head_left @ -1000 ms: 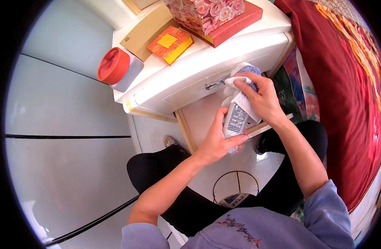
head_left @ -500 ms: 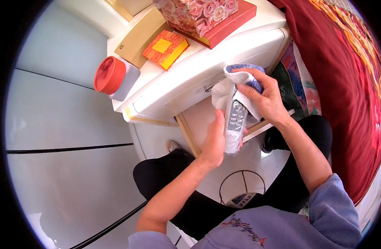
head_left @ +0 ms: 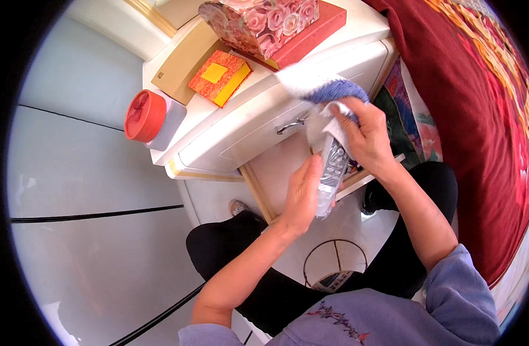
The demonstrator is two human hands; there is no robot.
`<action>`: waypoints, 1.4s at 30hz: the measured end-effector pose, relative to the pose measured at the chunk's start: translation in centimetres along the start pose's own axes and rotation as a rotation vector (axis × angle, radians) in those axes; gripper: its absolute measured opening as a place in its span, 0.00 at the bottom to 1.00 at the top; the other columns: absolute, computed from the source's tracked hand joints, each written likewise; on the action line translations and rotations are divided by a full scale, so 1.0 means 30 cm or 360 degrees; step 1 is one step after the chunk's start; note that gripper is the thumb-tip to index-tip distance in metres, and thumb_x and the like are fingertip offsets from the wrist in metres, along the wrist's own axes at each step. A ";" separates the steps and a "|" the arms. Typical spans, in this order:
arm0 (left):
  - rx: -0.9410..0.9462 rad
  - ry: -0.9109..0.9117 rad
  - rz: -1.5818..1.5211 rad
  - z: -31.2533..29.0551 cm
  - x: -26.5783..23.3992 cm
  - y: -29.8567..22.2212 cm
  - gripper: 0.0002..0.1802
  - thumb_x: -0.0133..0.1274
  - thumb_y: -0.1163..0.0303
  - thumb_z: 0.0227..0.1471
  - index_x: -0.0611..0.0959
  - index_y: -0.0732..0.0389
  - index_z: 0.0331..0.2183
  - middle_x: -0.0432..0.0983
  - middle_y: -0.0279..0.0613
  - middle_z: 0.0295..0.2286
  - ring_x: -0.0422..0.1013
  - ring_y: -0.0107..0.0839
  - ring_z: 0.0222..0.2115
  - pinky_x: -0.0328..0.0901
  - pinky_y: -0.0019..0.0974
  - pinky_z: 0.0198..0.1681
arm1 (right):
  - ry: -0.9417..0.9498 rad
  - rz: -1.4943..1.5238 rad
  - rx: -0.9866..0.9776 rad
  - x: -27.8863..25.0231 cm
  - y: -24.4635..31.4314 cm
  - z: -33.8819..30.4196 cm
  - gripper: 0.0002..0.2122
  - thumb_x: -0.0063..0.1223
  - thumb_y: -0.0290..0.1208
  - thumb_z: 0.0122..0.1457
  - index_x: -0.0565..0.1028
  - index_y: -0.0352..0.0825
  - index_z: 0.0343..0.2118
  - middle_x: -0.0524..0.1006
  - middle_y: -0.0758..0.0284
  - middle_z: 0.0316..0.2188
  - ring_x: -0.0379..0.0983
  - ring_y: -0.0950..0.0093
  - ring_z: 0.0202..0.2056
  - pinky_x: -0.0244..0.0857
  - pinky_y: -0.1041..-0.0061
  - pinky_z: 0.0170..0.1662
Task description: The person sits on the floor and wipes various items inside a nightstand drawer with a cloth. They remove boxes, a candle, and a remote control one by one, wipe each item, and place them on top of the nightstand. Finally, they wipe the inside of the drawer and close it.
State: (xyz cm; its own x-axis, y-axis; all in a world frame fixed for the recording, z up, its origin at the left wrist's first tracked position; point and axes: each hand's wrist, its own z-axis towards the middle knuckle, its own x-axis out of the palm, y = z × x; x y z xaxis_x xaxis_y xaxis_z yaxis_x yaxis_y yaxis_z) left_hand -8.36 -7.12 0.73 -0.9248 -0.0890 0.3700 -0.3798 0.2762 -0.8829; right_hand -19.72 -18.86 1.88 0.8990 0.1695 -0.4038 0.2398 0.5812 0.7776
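Observation:
A grey remote control (head_left: 332, 170) in a clear plastic cover is held upright over the open drawer (head_left: 270, 167). My left hand (head_left: 304, 193) is closed around its lower part, thumb along the left edge. In my right hand (head_left: 365, 135) is a blue and white cloth (head_left: 334, 92), pinched against the remote's top end. The cloth's free end flares up to the left, blurred by motion. It hides the upper end of the remote.
Above the drawer stands a white cabinet with a metal handle (head_left: 290, 125). On its top are a rose-patterned box (head_left: 276, 26), an orange and yellow box (head_left: 219, 78) and a round red-lidded container (head_left: 146, 115). A bed with a red cover (head_left: 460, 115) lies right. A wire-rimmed basket (head_left: 335, 242) stands between my legs.
The cloth's loose end has swung up and left off the remote, uncovering the drawer handle more. Both hands keep their hold. The view has shifted slightly.

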 end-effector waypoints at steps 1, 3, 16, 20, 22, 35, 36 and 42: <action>0.0031 -0.0010 -0.0026 -0.003 0.003 0.001 0.23 0.31 0.50 0.59 0.71 0.60 0.37 0.73 0.41 0.23 0.67 0.24 0.16 0.63 0.27 0.19 | -0.0049 0.0087 0.0193 -0.004 0.026 0.008 0.05 0.48 0.23 0.52 0.74 0.30 0.31 0.73 0.60 0.21 0.71 0.66 0.25 0.64 0.75 0.32; 0.0095 -0.0031 -0.0079 -0.014 0.017 0.009 0.23 0.31 0.51 0.59 0.71 0.60 0.37 0.73 0.42 0.23 0.67 0.25 0.16 0.63 0.27 0.19 | -0.0179 0.0630 0.0580 0.009 0.024 0.012 0.06 0.47 0.26 0.56 0.74 0.31 0.33 0.73 0.65 0.20 0.68 0.80 0.26 0.63 0.79 0.31; 0.0434 -0.0481 -0.0530 0.051 -0.031 0.034 0.23 0.30 0.53 0.60 0.67 0.58 0.48 0.67 0.34 0.41 0.64 0.25 0.42 0.59 0.31 0.47 | 0.0244 0.0221 0.0234 0.110 0.097 -0.163 0.27 0.46 0.15 0.48 0.62 0.36 0.54 0.69 0.47 0.44 0.68 0.52 0.42 0.62 0.68 0.45; 0.0442 -0.0475 -0.0459 0.047 -0.042 0.018 0.24 0.29 0.53 0.61 0.67 0.61 0.46 0.65 0.36 0.41 0.61 0.24 0.43 0.54 0.30 0.49 | 0.0221 0.0079 0.0107 0.091 0.109 -0.185 0.18 0.47 0.16 0.52 0.70 0.34 0.48 0.74 0.54 0.39 0.73 0.66 0.38 0.63 0.74 0.43; 0.0472 -0.0478 -0.0391 0.050 -0.056 0.015 0.24 0.29 0.53 0.61 0.67 0.62 0.46 0.66 0.37 0.41 0.61 0.24 0.43 0.55 0.30 0.49 | 0.0155 0.0006 -0.0056 0.090 0.109 -0.186 0.17 0.48 0.15 0.50 0.73 0.35 0.44 0.74 0.57 0.38 0.71 0.66 0.38 0.63 0.74 0.43; 0.0350 -0.0372 -0.0351 0.014 -0.015 -0.020 0.21 0.31 0.52 0.59 0.69 0.57 0.41 0.71 0.37 0.25 0.66 0.20 0.18 0.63 0.24 0.19 | 0.0114 -0.0209 -0.0335 0.046 0.066 -0.075 0.23 0.48 0.12 0.34 0.75 0.34 0.39 0.70 0.55 0.40 0.67 0.56 0.43 0.62 0.66 0.45; 0.0333 -0.0368 -0.0361 0.015 -0.019 -0.020 0.21 0.31 0.51 0.59 0.69 0.57 0.41 0.71 0.37 0.25 0.65 0.20 0.18 0.63 0.24 0.19 | 0.0105 -0.0196 -0.0281 0.044 0.065 -0.076 0.22 0.48 0.11 0.37 0.75 0.34 0.39 0.70 0.56 0.39 0.68 0.58 0.41 0.62 0.68 0.44; 0.0300 -0.0315 -0.0350 0.010 -0.030 -0.020 0.22 0.31 0.51 0.59 0.69 0.58 0.42 0.71 0.39 0.25 0.66 0.22 0.18 0.63 0.25 0.19 | -0.0040 -0.0082 -0.0074 0.021 0.077 -0.072 0.14 0.50 0.14 0.47 0.76 0.34 0.38 0.72 0.58 0.37 0.71 0.67 0.36 0.64 0.76 0.41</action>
State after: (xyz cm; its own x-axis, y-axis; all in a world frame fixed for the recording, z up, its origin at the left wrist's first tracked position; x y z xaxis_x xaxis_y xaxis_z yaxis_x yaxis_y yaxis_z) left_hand -7.31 -7.51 0.85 -0.8000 -0.3156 0.5102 -0.5510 0.0499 -0.8330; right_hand -19.39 -15.70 2.37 0.8949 0.1187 -0.4302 0.2694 0.6249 0.7328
